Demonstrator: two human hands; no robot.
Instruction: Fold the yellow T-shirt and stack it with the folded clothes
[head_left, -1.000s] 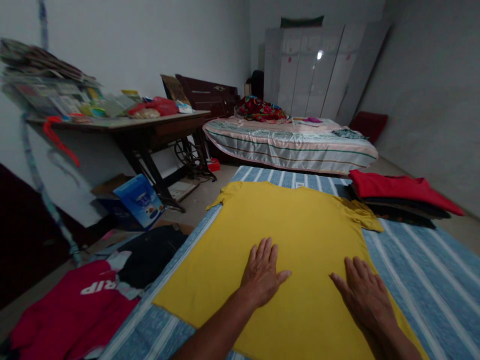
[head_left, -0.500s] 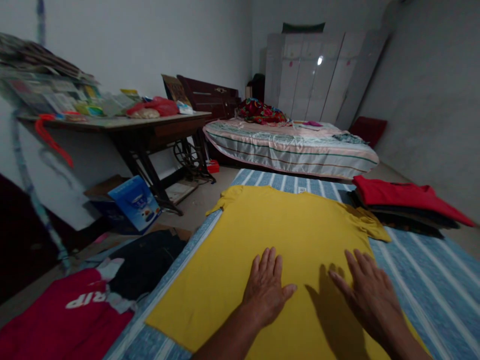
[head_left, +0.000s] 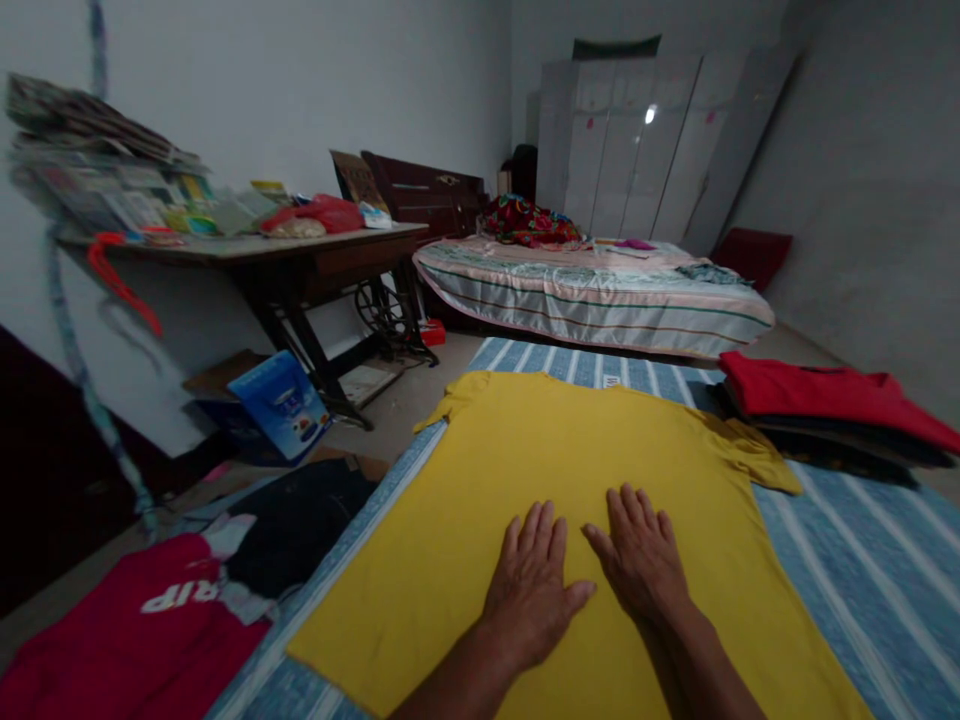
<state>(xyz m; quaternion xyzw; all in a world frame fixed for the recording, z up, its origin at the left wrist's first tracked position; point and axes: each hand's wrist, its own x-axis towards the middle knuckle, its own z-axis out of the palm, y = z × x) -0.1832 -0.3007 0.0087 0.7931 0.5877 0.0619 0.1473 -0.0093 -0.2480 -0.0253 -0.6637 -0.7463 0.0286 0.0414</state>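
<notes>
- what's changed in the last half second?
- mostly the right hand [head_left: 641, 555]. it was raised above the fabric near the right side of the yellow shirt [head_left: 517, 445]; now it's over by the middle, just beside the left hand [head_left: 534, 590], and looks to be lying on the cloth.
- and the left?
- much as it was, palm down on the shirt's middle.
- is either one gripping anything?
- no. both are flat with the fingers stretched out, and neither has hold of any fabric.
- where's the shirt, and how does it look?
- spread out on the striped blue cover [head_left: 832, 570], neckline at the far end. it's plain yellow with short sleeves, and the body is mostly smooth.
- the sleeves too?
- less so. both are rumpled; the right one is bunched close to the folded pile [head_left: 821, 390] with red on top, the left one is by the cover's edge.
</notes>
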